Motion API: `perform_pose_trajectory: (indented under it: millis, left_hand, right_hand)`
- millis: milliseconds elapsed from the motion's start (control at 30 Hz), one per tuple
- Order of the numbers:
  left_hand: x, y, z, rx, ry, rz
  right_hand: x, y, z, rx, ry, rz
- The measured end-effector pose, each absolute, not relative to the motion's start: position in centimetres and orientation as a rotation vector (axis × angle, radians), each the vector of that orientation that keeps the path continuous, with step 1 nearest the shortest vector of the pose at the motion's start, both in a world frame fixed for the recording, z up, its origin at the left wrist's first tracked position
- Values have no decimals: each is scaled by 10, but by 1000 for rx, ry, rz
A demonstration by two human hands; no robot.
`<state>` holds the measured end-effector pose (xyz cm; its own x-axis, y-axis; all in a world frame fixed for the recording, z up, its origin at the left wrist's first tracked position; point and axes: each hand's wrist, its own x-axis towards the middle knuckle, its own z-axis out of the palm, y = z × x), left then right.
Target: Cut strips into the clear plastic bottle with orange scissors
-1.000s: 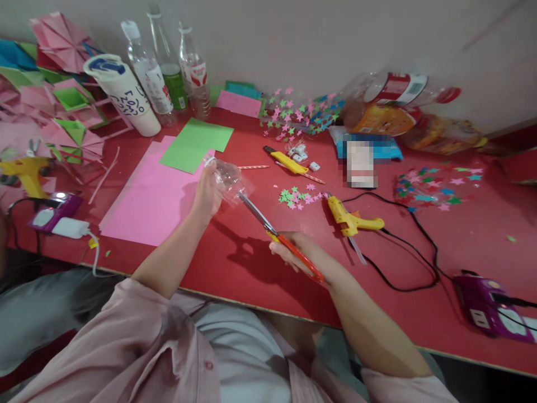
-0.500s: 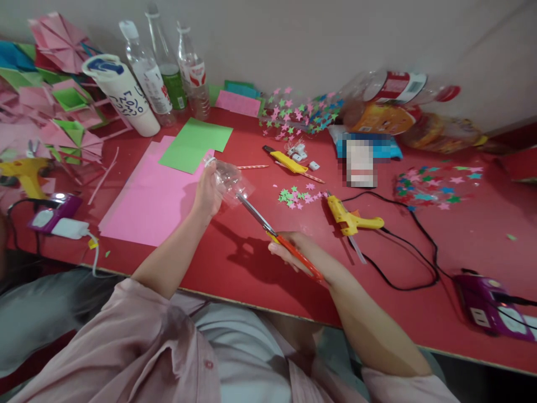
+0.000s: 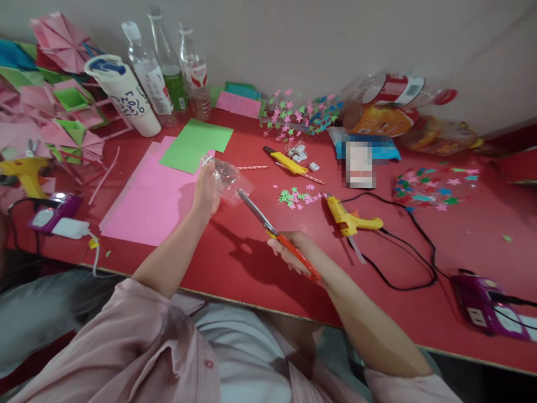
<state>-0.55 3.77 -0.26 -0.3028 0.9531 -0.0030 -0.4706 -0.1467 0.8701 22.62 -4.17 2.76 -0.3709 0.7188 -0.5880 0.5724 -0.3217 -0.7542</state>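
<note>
A clear plastic bottle piece (image 3: 229, 178) with a white neck is in my left hand (image 3: 206, 190), its cut end toward the right. My right hand (image 3: 293, 252) is wrapped round the orange handles of a pair of scissors (image 3: 260, 215). The blades point up and left, with their tips at the edge of the clear plastic. Pink sheets (image 3: 142, 196) and a green sheet (image 3: 195, 145) lie beyond my left forearm. Small green and pink paper stars (image 3: 296, 197) lie on the red table to the right of the blade tips.
A yellow glue gun (image 3: 350, 218) with a black cable lies at the right. Behind are a yellow cutter (image 3: 287, 160), upright bottles (image 3: 195, 78) and a white tumbler (image 3: 126, 101). Purple power strips (image 3: 482, 305) sit at the right and left. Another person's leg (image 3: 37, 319) shows at lower left.
The scissor blades look slightly farther apart from the bottle piece's edge, and my right hand has shifted slightly left. My left hand keeps its hold, almost still.
</note>
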Motion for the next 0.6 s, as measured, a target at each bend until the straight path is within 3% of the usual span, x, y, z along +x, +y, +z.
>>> perform_pose_trajectory:
  millis: [600]
  left_hand:
    - [-7,37,-8,763,839,1675]
  right_hand:
    - [224,-50,32,-1570,-1912,1687]
